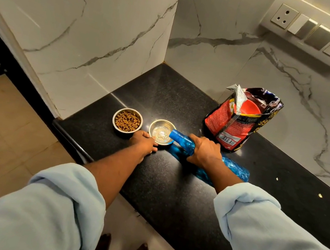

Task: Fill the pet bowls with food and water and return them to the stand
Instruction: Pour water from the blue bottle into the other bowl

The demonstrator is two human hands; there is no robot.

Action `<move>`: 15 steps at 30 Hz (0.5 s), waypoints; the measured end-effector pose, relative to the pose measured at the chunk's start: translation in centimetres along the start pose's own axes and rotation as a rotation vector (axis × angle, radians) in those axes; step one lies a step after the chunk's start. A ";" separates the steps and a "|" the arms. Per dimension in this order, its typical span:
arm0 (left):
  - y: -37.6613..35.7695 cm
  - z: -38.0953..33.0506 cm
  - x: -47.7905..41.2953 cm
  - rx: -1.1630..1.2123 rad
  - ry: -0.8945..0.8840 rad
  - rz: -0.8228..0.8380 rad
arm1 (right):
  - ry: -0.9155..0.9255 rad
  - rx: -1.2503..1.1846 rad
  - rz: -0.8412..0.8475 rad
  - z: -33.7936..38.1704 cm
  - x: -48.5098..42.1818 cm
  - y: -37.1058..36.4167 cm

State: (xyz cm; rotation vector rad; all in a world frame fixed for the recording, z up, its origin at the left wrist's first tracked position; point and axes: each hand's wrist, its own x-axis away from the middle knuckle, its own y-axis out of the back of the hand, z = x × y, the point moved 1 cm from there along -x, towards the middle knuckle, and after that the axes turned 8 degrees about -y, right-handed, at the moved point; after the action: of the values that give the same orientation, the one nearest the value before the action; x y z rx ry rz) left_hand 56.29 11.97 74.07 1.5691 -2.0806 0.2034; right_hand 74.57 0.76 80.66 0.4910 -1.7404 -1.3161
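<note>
On the black counter [172, 182], 2 steel bowls are sitting side by side: kibble bowl [127, 120] full, water bowl [162, 132] taking water. Right hand [204, 152] is wrapped tight around the blue bottle [181, 138], tipping its mouth over the rim. Left hand [143, 142] is curled loosely against the water bowl's near edge. Open food bag [241, 120] is standing behind.

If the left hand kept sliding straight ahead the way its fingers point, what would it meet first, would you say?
The left hand already rests at the near rim of the water bowl, so it would likely push that first; the kibble bowl sits slightly to the left, though depth is uncertain.
</note>
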 end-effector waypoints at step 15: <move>0.1 -0.1 0.4 0.025 0.003 0.042 | -0.001 -0.003 0.003 0.0 0.4 -1.0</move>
State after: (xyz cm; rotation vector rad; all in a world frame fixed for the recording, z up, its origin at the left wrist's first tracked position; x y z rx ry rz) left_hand 56.16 11.70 74.35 1.5397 -2.1170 0.2476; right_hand 74.20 0.10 79.89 0.4859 -1.7391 -1.3173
